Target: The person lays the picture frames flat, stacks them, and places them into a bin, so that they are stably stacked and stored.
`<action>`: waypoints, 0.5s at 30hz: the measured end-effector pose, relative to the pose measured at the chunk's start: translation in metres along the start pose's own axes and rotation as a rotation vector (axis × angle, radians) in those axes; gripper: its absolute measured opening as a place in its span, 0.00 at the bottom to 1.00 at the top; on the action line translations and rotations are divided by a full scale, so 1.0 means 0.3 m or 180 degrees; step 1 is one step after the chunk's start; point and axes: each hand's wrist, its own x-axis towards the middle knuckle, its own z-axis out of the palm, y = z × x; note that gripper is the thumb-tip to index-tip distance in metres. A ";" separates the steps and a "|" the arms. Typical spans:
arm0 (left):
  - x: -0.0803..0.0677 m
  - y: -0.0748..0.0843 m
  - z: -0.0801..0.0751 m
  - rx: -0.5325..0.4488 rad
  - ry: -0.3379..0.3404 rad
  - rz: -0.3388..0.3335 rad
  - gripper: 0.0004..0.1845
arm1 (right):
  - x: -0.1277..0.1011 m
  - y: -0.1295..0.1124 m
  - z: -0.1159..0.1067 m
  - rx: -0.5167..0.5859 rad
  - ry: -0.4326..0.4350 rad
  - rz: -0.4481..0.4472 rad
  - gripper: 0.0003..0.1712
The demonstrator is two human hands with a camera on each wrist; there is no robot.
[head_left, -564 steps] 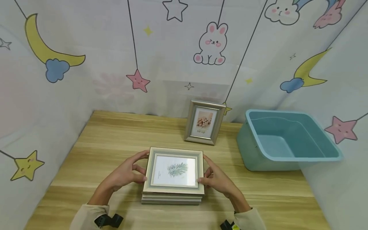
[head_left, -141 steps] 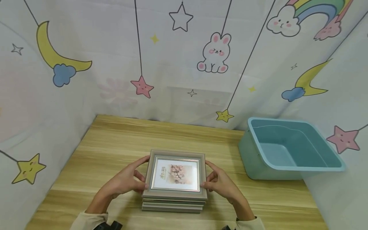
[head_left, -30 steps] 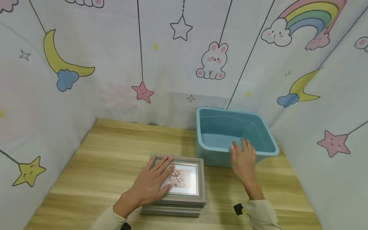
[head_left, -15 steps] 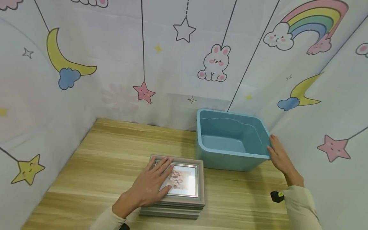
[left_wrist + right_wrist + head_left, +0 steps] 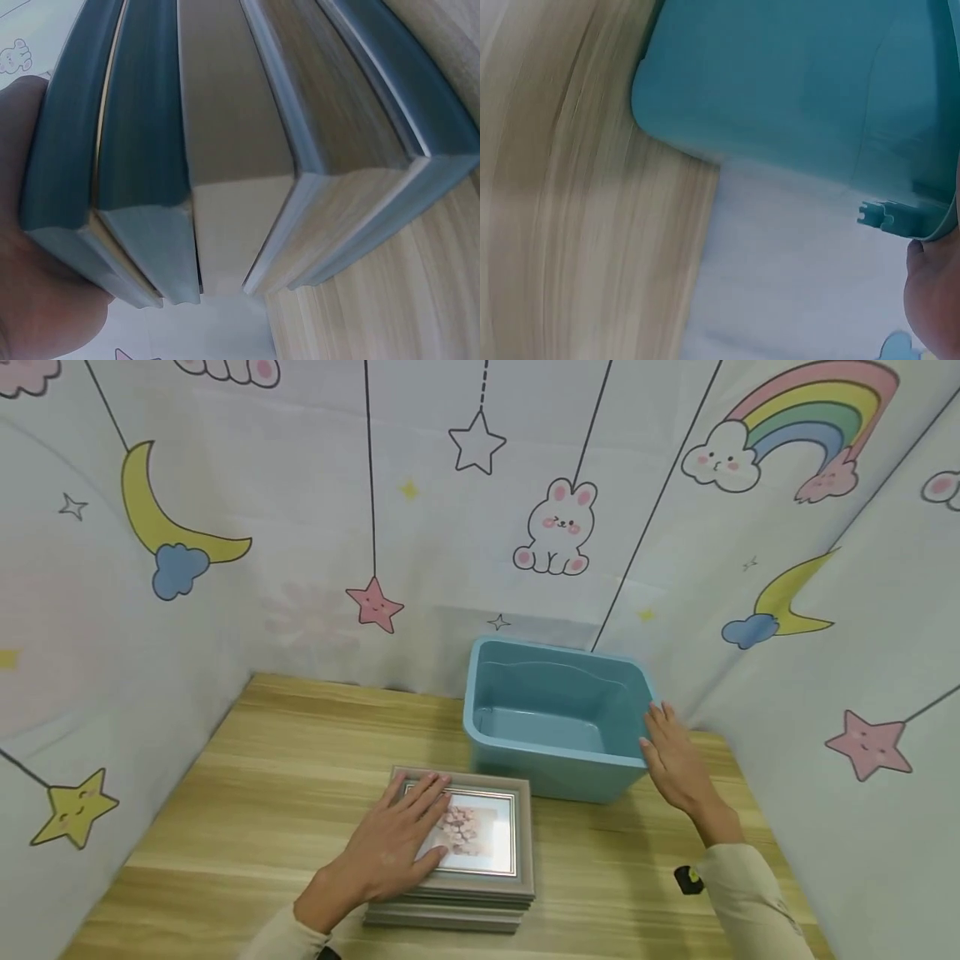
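Note:
A stack of several picture frames stands at the front of the table, the top picture frame [image 5: 523, 835] showing a flower print behind glass. My left hand [image 5: 386, 852] lies flat over its left part, fingers straight. In the left wrist view the frames' edges [image 5: 236, 225] fill the picture, with part of the hand [image 5: 45, 300] beside them. A blue-green plastic bin [image 5: 555, 774] stands just behind the stack, with nothing seen inside. My right hand [image 5: 678, 768] touches the bin's right rim with extended fingers. In the right wrist view part of the hand [image 5: 937, 292] shows by the rim.
The wood-grain table [image 5: 262, 793] extends left of the stack and to the right of the bin. A white cloth [image 5: 315, 527] printed with stars, moons and a rabbit hangs behind and along both sides, close to the bin's back.
The flower-print frame, upright at the back at first, was laid on the stack by both hands. The bin has slid left; my right hand shifted from its front to its right rim.

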 end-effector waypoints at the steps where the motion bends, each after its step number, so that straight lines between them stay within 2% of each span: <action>1: 0.001 0.001 0.001 0.0004 -0.0007 0.0003 0.36 | 0.008 -0.014 0.007 -0.0076 -0.0018 -0.0043 0.33; 8: 0.004 0.002 0.001 0.0034 0.0032 0.0019 0.36 | 0.065 -0.100 0.048 -0.0296 -0.0171 -0.0287 0.32; 15: 0.004 0.001 -0.003 0.0034 -0.0007 0.0005 0.37 | 0.104 -0.181 0.091 -0.0291 -0.0212 -0.0328 0.32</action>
